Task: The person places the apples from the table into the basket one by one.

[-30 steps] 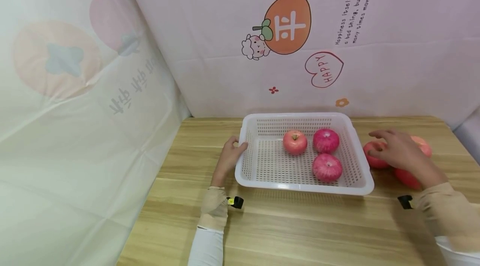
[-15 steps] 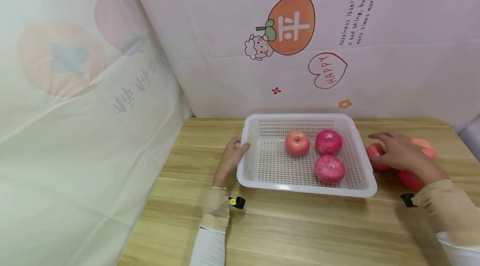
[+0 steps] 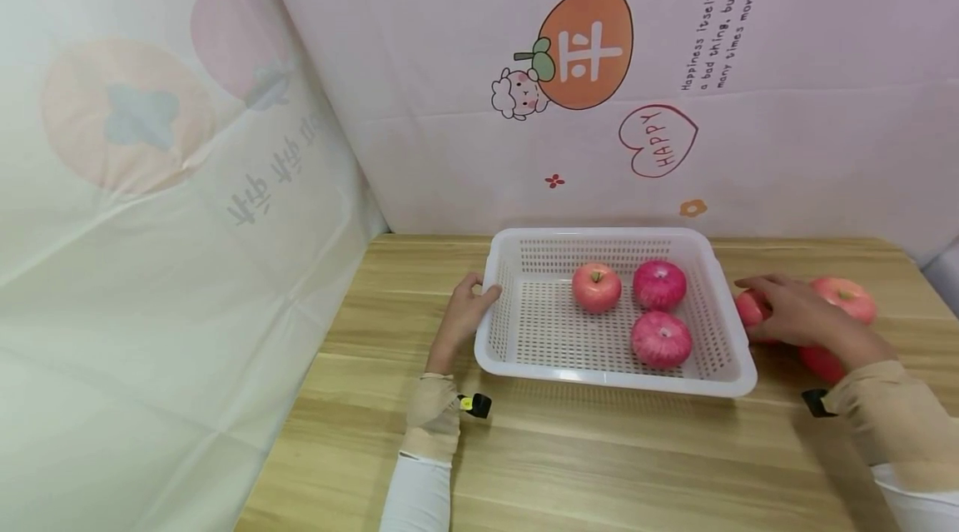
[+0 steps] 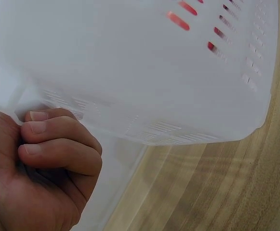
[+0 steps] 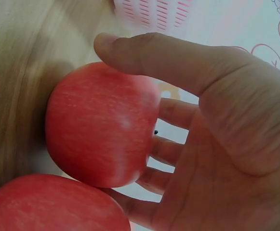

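With thumb over the rim and fingers curled beneath, my left hand (image 3: 459,320) grips the left side of a white plastic basket (image 3: 550,332). In the left wrist view, the curled fingers (image 4: 67,151) show beside the basket's wall (image 4: 120,72). Right of the basket, my right hand (image 3: 802,314) holds a red apple (image 5: 103,127), thumb on one side and fingers behind it. From the head view, the hand covers most of that apple. Inside the basket sit a light red apple (image 3: 596,289) and two deep pink ones, one behind (image 3: 659,285) and one in front (image 3: 662,340).
Beyond the right hand lies a pale red apple (image 3: 845,297), and a darker red apple (image 3: 822,364) is partly hidden under the wrist. The wooden table (image 3: 599,457) ends at a printed cloth (image 3: 449,166) behind the basket. Another cloth (image 3: 172,307) hangs at the left.
My right hand has lowered and closed round the apple next to the basket, its fingers now covering more of it. The left hand stays on the basket rim. The head view has shifted slightly.
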The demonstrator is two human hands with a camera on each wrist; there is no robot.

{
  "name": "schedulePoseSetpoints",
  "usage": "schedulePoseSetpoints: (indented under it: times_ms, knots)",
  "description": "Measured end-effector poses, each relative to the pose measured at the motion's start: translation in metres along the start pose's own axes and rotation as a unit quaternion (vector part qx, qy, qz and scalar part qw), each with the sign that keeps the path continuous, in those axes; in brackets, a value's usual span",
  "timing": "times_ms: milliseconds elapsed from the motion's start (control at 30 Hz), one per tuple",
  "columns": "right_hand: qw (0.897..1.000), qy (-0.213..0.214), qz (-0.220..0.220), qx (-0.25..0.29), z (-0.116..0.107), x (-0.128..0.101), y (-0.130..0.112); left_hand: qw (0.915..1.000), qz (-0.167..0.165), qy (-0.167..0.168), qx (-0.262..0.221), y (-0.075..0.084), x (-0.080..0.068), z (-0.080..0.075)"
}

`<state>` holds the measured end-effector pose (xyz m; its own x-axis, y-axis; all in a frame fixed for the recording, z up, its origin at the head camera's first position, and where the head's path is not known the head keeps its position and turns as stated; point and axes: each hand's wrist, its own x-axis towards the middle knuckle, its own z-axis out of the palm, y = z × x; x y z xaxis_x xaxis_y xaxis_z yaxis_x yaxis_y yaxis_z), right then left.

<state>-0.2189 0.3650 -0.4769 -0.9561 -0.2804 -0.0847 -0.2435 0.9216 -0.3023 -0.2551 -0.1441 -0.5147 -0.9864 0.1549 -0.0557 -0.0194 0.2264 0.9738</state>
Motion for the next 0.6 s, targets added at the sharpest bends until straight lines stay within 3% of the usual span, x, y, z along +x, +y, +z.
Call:
schedulePoseSetpoints:
  times_ms: [600]
  knots:
    - [1.0, -0.009, 0.011, 0.01, 0.0034, 0.0016, 0.0083, 0.9999, -0.006, 0.002, -0.011, 0.0018, -0.0012, 0.0]
